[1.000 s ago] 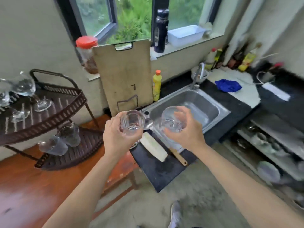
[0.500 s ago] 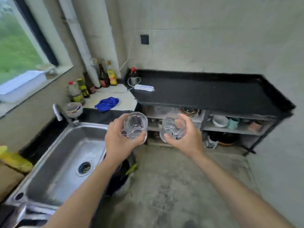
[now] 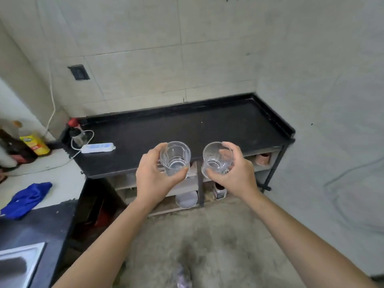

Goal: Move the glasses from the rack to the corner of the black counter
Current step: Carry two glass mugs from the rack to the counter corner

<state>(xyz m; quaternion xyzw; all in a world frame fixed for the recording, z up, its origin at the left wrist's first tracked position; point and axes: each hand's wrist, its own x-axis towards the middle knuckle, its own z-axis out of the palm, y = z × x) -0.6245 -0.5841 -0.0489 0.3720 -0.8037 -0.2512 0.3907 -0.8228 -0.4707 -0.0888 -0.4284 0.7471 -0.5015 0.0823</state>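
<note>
My left hand [image 3: 154, 179] grips a clear tumbler glass [image 3: 175, 157] upright, and my right hand [image 3: 235, 175] grips a second clear glass [image 3: 216, 159]. Both glasses hang in the air in front of the near edge of the black counter [image 3: 197, 129], side by side and apart. The counter's right far corner [image 3: 254, 104] meets the two walls and is bare. The rack is out of view.
A white power strip [image 3: 97, 147] with its cable lies on the counter's left end beside a small dark jar [image 3: 78, 135]. Shelves under the counter hold bowls and cups. Bottles and a blue cloth [image 3: 26, 199] sit at the left; the sink corner [image 3: 18, 262] is at lower left.
The view has swung right from the rack and sink to face the black counter. Both hands kept their glasses and now hold them near the counter's front edge.
</note>
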